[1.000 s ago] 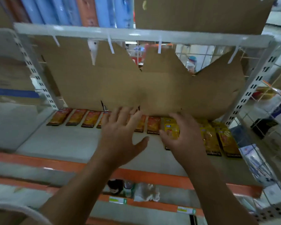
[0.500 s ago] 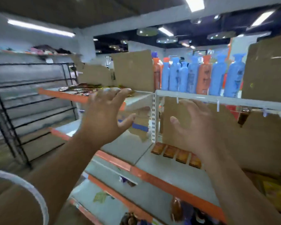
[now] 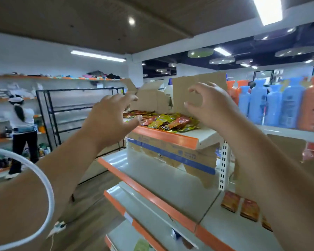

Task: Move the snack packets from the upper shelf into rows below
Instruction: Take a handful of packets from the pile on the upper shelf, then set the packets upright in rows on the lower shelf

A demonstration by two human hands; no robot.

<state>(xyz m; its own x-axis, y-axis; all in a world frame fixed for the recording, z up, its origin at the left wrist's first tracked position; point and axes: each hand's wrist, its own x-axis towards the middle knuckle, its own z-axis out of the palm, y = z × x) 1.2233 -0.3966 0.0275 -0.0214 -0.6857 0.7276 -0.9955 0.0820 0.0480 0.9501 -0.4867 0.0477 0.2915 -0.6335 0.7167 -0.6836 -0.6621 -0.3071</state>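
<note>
Upper shelf (image 3: pixel 170 136) at 12 o'clock, snack packets (image 3: pixel 168 121) heaped; left hand (image 3: pixel 111 120) and right hand (image 3: pixel 209 107) half-open, empty, touching nothing.

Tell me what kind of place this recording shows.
Most likely a shop or stockroom being stocked: tiered orange-edged shelves, a heap of snack packets on the upper one, and rows of blue and orange bottles.

Both hands, left hand (image 3: pixel 109 118) and right hand (image 3: pixel 209 105), raised from lower shelf toward upper-shelf snack packets (image 3: pixel 163 121).

Single head-worn view, facing forward at close range across the upper shelf (image 3: pixel 170 137), both forearms in frame.
</note>
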